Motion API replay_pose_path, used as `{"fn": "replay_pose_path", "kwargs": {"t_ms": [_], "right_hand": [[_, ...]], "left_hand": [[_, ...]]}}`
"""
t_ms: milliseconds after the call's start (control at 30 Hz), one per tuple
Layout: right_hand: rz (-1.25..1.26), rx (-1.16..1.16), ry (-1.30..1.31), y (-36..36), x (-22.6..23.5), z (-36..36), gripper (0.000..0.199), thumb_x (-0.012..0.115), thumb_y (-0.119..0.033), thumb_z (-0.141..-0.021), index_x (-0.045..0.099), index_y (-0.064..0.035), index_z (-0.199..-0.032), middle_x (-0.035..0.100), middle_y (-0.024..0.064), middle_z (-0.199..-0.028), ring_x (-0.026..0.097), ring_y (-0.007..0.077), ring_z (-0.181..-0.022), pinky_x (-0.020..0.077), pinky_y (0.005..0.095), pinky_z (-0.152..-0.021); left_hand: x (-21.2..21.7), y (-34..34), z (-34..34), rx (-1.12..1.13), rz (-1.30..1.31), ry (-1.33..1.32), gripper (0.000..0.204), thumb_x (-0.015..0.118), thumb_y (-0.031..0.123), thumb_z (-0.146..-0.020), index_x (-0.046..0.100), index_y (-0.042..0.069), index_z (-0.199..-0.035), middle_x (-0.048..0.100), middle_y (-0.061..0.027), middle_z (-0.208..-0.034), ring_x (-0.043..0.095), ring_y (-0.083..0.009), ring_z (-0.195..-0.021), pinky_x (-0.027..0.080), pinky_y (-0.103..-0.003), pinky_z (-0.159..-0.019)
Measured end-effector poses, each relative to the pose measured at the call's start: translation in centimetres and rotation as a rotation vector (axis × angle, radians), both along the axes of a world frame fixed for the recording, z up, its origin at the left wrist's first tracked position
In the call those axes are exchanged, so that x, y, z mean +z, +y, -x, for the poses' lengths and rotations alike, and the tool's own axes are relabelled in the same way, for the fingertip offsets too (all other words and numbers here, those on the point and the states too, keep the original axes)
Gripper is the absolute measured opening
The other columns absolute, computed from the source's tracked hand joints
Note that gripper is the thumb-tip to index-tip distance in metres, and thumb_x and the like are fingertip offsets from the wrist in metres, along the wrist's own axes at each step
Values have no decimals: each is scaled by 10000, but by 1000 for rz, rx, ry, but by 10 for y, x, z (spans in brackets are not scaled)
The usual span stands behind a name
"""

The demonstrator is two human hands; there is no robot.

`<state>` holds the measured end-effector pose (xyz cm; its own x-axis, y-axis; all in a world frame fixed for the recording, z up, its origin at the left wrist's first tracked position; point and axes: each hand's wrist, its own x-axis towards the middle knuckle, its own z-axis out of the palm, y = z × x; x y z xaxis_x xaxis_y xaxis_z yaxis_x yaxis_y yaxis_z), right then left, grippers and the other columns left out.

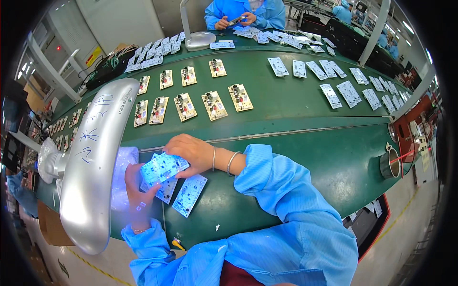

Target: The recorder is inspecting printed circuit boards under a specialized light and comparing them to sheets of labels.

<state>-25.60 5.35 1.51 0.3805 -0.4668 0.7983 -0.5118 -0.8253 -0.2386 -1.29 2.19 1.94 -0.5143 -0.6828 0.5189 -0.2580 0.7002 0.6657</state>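
A white printed circuit board (164, 168) is held between both my hands, lit bluish-violet beside the silver lamp head. My left hand (138, 190) grips its left and lower edge, thumb and fingers closed. From above and the right, my right hand (193, 153) is closed on the upper and right edges. Part of another board shows behind its upper edge; whether it is held too I cannot tell. Below lie two more white boards, one partly covered (166, 190) and one at the right (190, 195). Bubble wrap (125, 178) lies beside my left hand.
The silver lamp (95, 167) stands large at the left. Beyond my hands are rows of tan boards with components (185, 107) and white boards (349, 94). A cup (390, 163) stands at the right edge, a black tray (369, 224) below it. A co-worker (245, 14) sits opposite.
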Motion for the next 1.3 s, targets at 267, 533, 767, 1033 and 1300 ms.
{"fn": "replay_pose_path", "kwargs": {"t_ms": [267, 533, 767, 1033, 1300], "right_hand": [[-45, -90, -75, 0, -5, 10, 647, 711, -337, -602, 408, -50, -1096, 480, 132, -1075, 447, 316, -1008, 347, 404, -882], [-181, -100, -18, -4, -8, 8, 663, 678, -361, -631, 409, -29, -1138, 454, 160, -1149, 418, 330, -1056, 314, 402, -916], [-175, -109, -68, -7, -10, 3, 751, 729, -213, -600, 326, -55, -1213, 440, 130, -1219, 426, 314, -1085, 320, 388, -931], [-214, -132, -87, -7, -12, 4, 779, 721, -219, -614, 295, -56, -1246, 425, 131, -1231, 418, 322, -1092, 317, 381, -940], [-220, -132, -72, -7, -10, 5, 760, 714, -219, -627, 296, -49, -1239, 420, 130, -1239, 430, 321, -1073, 326, 389, -930]], "left_hand": [[6, 4, 8, 51, 82, 46, 731, 747, 141, -523, 377, -18, -1134, 460, -105, -1023, 453, -231, -977, 343, -343, -882], [1, -4, 2, 145, 226, -86, 691, 756, 329, -518, 459, -17, -1036, 502, -124, -965, 474, -266, -928, 335, -381, -874], [6, -6, -4, 130, 260, -117, 647, 750, 304, -537, 484, 1, -1043, 503, -138, -994, 454, -297, -960, 337, -375, -857], [2, -8, -1, 164, 194, -63, 623, 767, 300, -518, 523, -2, -1004, 529, -127, -973, 497, -270, -910, 354, -347, -849], [8, -5, -3, 155, 103, -123, 661, 774, 280, -522, 489, -22, -1036, 534, -142, -1019, 502, -261, -951, 358, -350, -867]]}}
